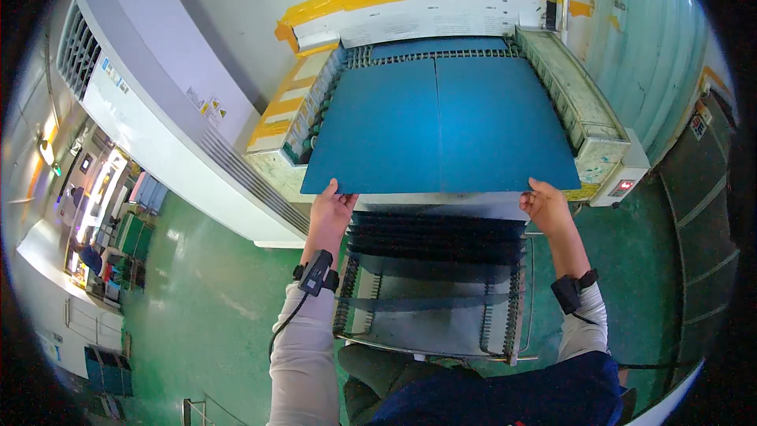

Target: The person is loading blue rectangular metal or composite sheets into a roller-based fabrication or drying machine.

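Observation:
A wide, flat blue panel (378, 126) lies over the roller bed of a conveyor machine, its near edge sticking out toward me. A thin dark line runs down its middle; whether it is one sheet or two side by side I cannot tell. My left hand (332, 203) pinches the near edge close to the left corner, thumb on top. Near the right corner, my right hand (546, 203) grips the same edge, thumb on top and fingers curled below. Another blue panel (441, 46) lies farther in on the toothed rollers (465, 54).
Between my arms stands a rack (512, 323) with toothed sides, holding several dark panels (434, 241) on edge. A tall white air-conditioner-like cabinet (158, 142) is close on the left. The machine's side rails (572, 83) flank the panel. Dark panelled sheets (706, 213) stand at the right.

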### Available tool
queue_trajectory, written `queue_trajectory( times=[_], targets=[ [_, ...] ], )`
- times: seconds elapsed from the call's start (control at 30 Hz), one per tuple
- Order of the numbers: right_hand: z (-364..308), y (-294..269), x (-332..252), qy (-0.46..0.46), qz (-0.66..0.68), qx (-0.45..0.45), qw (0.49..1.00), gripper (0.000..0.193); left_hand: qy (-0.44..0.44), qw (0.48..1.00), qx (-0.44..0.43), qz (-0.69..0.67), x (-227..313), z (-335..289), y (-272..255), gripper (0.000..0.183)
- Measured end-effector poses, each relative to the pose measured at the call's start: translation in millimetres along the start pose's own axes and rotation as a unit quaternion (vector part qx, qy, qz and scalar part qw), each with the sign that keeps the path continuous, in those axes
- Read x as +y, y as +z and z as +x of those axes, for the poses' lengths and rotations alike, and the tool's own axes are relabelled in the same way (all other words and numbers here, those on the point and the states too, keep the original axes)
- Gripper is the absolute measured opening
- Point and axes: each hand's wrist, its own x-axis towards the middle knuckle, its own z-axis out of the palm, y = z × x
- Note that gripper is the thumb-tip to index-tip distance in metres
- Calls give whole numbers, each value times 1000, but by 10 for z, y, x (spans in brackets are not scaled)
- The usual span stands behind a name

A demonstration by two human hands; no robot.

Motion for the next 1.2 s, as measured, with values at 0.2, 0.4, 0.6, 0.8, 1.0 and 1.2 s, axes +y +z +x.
queue_trajectory(
  times=[0.2,0.4,0.6,0.8,1.0,1.2],
  targets=[
    [30,17,1,-3,-5,4,1000,24,-6,1000,-10,-11,15,-8,9,18],
    [87,28,22,-4,0,-11,1000,24,1,1000,-9,9,34,-1,1,28],
    [175,-24,14,-4,5,-10,1000,26,4,999,-23,-28,56,-11,-45,21],
    [188,38,11,-1,11,-2,1000,28,-1,997,-72,-32,19,-94,-136,23],
    [223,88,-45,-6,22,-15,1000,25,2,995,-95,41,-7,-182,-78,35],
    [258,99,-37,3,25,-6,1000,23,-18,993,-99,63,2,-389,-24,35]
  ],
)
